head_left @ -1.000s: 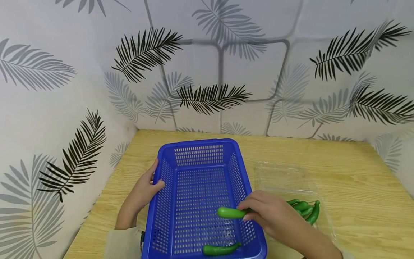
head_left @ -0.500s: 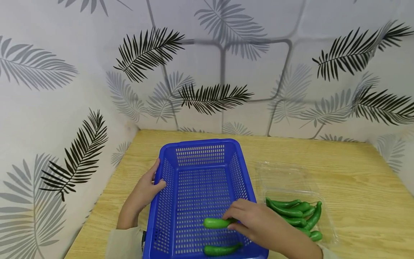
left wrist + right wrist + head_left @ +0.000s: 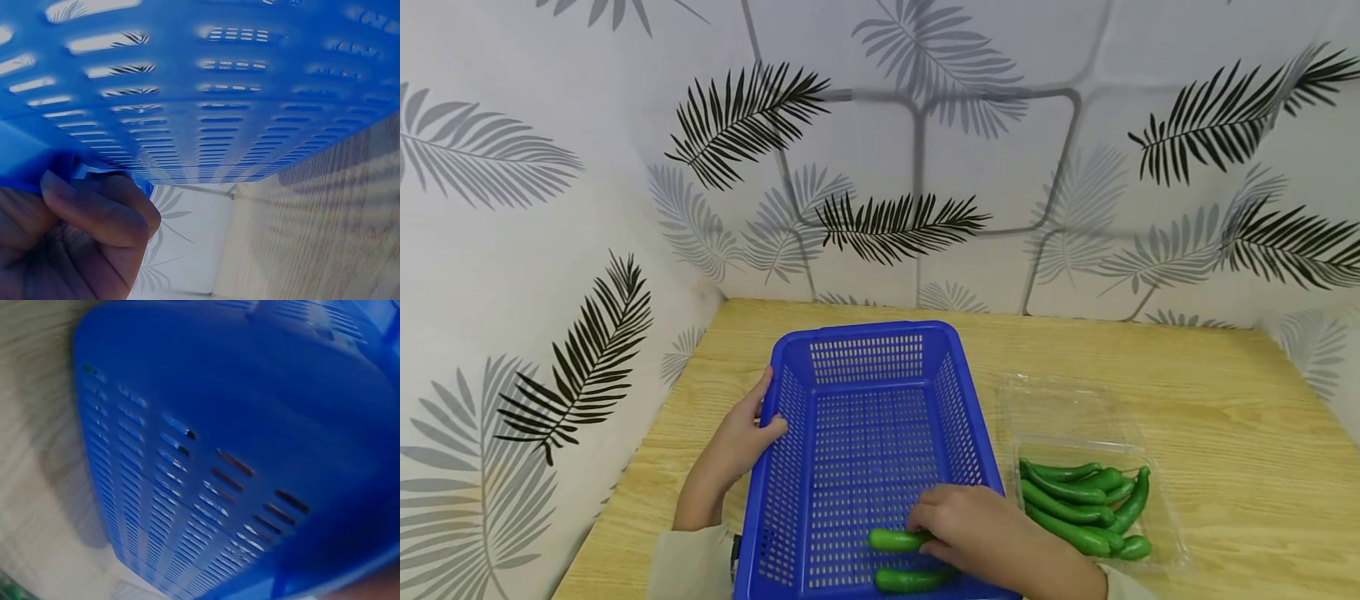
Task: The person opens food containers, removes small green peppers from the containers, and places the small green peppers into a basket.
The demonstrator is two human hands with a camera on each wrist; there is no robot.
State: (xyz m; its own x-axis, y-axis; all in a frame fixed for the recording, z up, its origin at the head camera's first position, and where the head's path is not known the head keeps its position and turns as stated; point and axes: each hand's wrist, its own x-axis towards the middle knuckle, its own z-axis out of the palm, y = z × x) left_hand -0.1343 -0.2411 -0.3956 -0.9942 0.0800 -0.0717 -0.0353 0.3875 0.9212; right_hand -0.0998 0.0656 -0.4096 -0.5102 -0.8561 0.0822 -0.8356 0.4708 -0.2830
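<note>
In the head view my left hand (image 3: 739,442) grips the left rim of a blue plastic basket (image 3: 874,454) with slotted walls. The left wrist view has its fingers (image 3: 103,219) curled at the rim, below the slotted wall. My right hand (image 3: 977,533) is down inside the basket near its front right corner. It pinches a light green pepper (image 3: 895,540) by one end, and the hand hides that end. A darker green pepper (image 3: 912,579) lies on the basket floor just in front of it. The right wrist view mostly shows the basket's outer wall (image 3: 262,406).
To the basket's right, a clear plastic box (image 3: 1165,517) stands with its lid (image 3: 1063,408) folded back. Several green peppers (image 3: 1078,508) lie in it. All of this is on a wood-grain table (image 3: 1247,433) backed by a leaf-patterned cloth (image 3: 880,150).
My right hand has carried the light green pepper left from above the right rim, then down toward the basket floor beside the darker pepper. The left hand stays on the rim.
</note>
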